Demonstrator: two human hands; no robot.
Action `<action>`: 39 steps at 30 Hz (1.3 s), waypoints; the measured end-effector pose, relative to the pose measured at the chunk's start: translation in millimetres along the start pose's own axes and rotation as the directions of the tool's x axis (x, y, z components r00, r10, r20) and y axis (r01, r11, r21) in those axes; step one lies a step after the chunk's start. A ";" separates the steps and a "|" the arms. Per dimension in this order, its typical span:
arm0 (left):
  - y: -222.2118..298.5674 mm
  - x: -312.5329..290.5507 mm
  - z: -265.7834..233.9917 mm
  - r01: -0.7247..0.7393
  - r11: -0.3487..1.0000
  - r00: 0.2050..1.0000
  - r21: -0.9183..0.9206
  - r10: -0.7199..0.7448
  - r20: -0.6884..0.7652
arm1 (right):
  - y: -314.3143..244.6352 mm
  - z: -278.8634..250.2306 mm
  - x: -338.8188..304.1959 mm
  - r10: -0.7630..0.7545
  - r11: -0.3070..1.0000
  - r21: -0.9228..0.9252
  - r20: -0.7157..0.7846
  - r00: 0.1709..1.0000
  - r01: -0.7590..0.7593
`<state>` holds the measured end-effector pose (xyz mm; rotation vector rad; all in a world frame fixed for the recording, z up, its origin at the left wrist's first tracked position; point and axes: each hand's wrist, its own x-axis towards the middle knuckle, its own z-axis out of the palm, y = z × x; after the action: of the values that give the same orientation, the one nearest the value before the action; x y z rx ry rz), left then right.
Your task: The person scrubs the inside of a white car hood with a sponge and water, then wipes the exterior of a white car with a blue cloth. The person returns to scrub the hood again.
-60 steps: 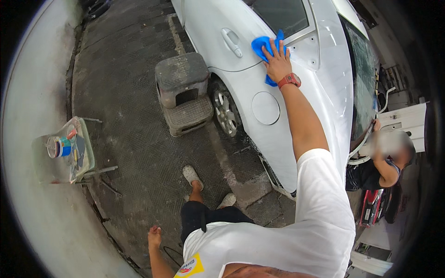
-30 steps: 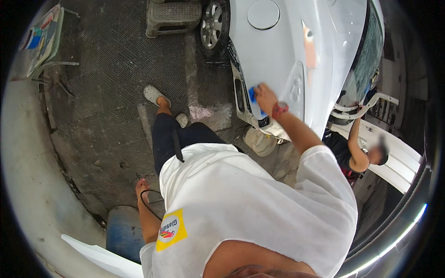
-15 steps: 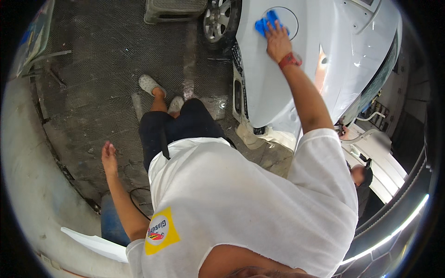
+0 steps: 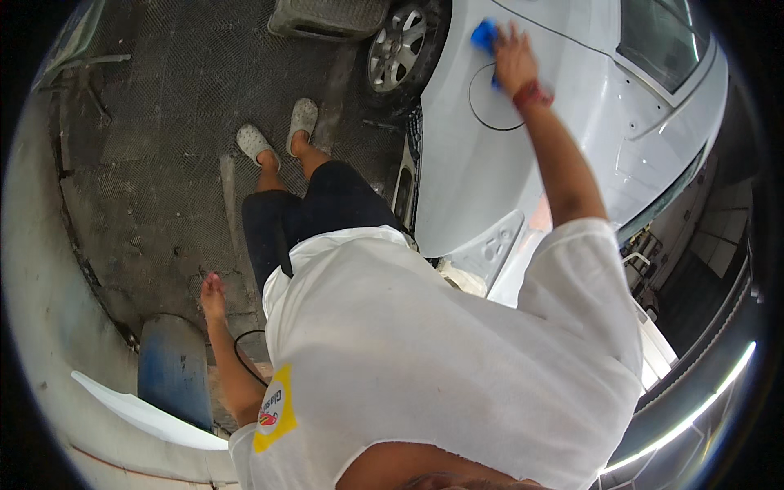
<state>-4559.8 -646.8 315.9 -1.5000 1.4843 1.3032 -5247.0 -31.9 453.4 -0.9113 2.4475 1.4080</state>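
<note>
Cloth, bright blue and crumpled, is lying on the side of a pale silvery-white car, peeking out past the left and lower edges of my right hand. The fingers of that hand are resting spread and outstretched over the cloth, palm down, without clenching. Just beneath, the cloth is overlapping the upper rim of a round flap in the bodywork. I am wearing a red band on that wrist. My left hand is hanging low on my other side, well apart from the car; its fingers are too small and blurred, so I cannot tell how far they are closing.

I am standing on a dark, textured floor in pale, speckled clogs, wearing dark shorts and a white shirt with a yellow patch. A silver-spoked wheel is showing near the top, with a grey step stool sitting just to its left. At lower left, a blue, worn container is standing near a curved white panel.
</note>
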 end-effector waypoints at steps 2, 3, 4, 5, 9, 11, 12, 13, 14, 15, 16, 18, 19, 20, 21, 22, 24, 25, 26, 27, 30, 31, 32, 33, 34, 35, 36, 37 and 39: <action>2.7 -42.2 26.7 0.089 0.996 0.993 0.007 -0.088 -0.083 | 44.3 -41.0 47.7 0.146 0.989 0.031 -0.040 0.989 -0.145; 5.4 -41.3 27.0 0.075 0.997 0.995 -0.003 -0.075 -0.071 | 71.0 47.4 85.7 0.227 0.972 -0.023 -0.173 0.958 -0.234; -14.3 -57.2 29.4 0.098 0.994 0.989 -0.036 -0.102 -0.107 | 58.3 -2.0 101.5 0.219 0.973 0.074 0.013 0.976 -0.219; -26.9 -67.8 32.3 0.111 0.992 0.986 -0.063 -0.118 -0.120 | 57.1 -64.3 102.3 0.195 0.963 0.144 0.211 0.958 -0.228; -16.9 -77.7 38.3 -0.022 1.000 0.995 -0.005 0.021 -0.101 | 24.0 -14.4 106.6 -0.063 0.988 0.153 0.232 0.971 0.027; 25.1 -75.9 49.1 -0.099 0.991 0.989 0.085 0.108 -0.101 | -14.9 76.4 97.8 0.007 0.972 0.236 0.065 0.998 -0.022; 26.6 -80.5 51.2 -0.119 0.990 0.986 0.068 0.126 -0.105 | -40.0 59.6 88.5 -0.105 0.967 0.246 0.131 0.986 0.071; 27.3 -81.4 54.5 -0.145 0.988 0.984 0.049 0.149 -0.099 | -65.9 22.3 67.0 -0.210 0.955 0.253 0.202 0.957 0.156; 29.8 -79.0 56.0 -0.180 0.983 0.979 0.031 0.183 -0.090 | -92.2 17.2 44.6 -0.289 0.945 0.220 0.226 0.930 0.241; 34.5 -72.5 54.4 -0.214 0.976 0.972 0.044 0.217 -0.088 | -116.8 14.0 19.0 -0.359 0.929 0.194 0.255 0.898 0.317; 39.0 -65.3 50.6 -0.249 0.967 0.964 0.057 0.253 -0.084 | -139.9 24.2 -12.4 -0.404 0.900 0.258 0.186 0.895 0.353; 50.0 -60.6 42.8 -0.276 0.957 0.956 0.093 0.283 -0.076 | -182.1 19.8 -85.5 -0.440 0.871 0.311 0.151 0.885 0.380; 63.8 -65.0 40.6 -0.276 0.954 0.956 0.117 0.285 -0.071 | -203.1 10.1 -120.8 -0.462 0.874 0.291 0.250 0.851 0.389; 68.6 -67.8 37.4 -0.271 0.952 0.957 0.140 0.282 -0.068 | -220.4 -1.0 -157.8 -0.472 0.867 0.314 0.272 0.839 0.386; 61.5 -65.4 30.6 -0.278 0.950 0.954 0.143 0.290 -0.072 | -238.0 -12.1 -198.5 -0.487 0.858 0.337 0.294 0.823 0.388; 49.8 -62.1 22.4 -0.280 0.950 0.953 0.140 0.292 -0.076 | -257.5 -18.4 -240.6 -0.496 0.846 0.369 0.279 0.822 0.386; 20.0 -56.6 2.8 -0.269 0.953 0.954 0.137 0.283 -0.096 | -305.2 -18.8 -332.2 -0.457 0.834 0.424 0.172 0.873 0.353; 0.1 -51.6 -7.5 -0.258 0.956 0.954 0.136 0.275 -0.120 | -319.3 -37.1 -366.5 -0.514 0.798 0.489 0.248 0.821 0.352; -17.9 -49.2 -12.9 -0.248 0.961 0.954 0.126 0.264 -0.138 | -340.0 -29.5 -405.4 -0.569 0.773 0.506 0.286 0.771 0.383; -32.5 -46.8 -18.8 -0.211 0.975 0.964 0.066 0.219 -0.151 | -355.8 -31.2 -442.6 -0.611 0.746 0.507 0.262 0.747 0.432; -92.1 -49.4 -27.3 -0.099 0.987 0.981 -0.128 0.075 -0.181 | -361.9 -60.0 -450.8 -0.777 0.592 0.783 0.492 0.393 0.192; -114.6 -46.5 -30.6 -0.065 0.982 0.983 -0.180 0.032 -0.180 | -359.9 -66.7 -455.6 -0.733 0.595 0.784 0.441 0.518 0.174; -137.8 -43.6 -30.7 -0.029 0.972 0.984 -0.232 -0.013 -0.178 | -356.1 -71.3 -453.9 -0.676 0.595 0.788 0.381 0.631 0.162; -160.1 -40.1 -29.4 0.011 0.963 0.986 -0.268 -0.055 -0.160 | -345.8 -81.7 -442.1 -0.594 0.683 0.658 0.248 0.765 0.317; -182.7 -39.6 -27.4 0.055 0.951 0.985 -0.303 -0.102 -0.140 | -329.5 -80.4 -424.6 -0.629 0.650 0.645 0.160 0.760 0.402; -197.9 -39.0 -22.7 0.097 0.937 0.982 -0.335 -0.144 -0.120 | -312.6 -73.9 -399.4 -0.660 0.614 0.624 0.071 0.748 0.483; -207.0 -39.9 -15.6 0.121 0.936 0.982 -0.331 -0.161 -0.095 | -296.9 -72.2 -371.0 -0.736 0.622 0.565 0.186 0.651 0.542; -214.7 -45.6 -5.7 0.151 0.932 0.980 -0.330 -0.184 -0.071 | -274.2 -43.1 -345.2 -0.748 0.612 0.531 0.149 0.647 0.586; -211.0 -54.0 4.1 0.168 0.947 0.982 -0.272 -0.185 -0.036 | -220.5 -11.9 -278.9 -0.745 0.621 0.446 0.081 0.662 0.645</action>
<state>-4348.6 -594.1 324.9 -1.8160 1.2120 1.4018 -4893.8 -5.2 420.9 -1.2855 1.7303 0.6700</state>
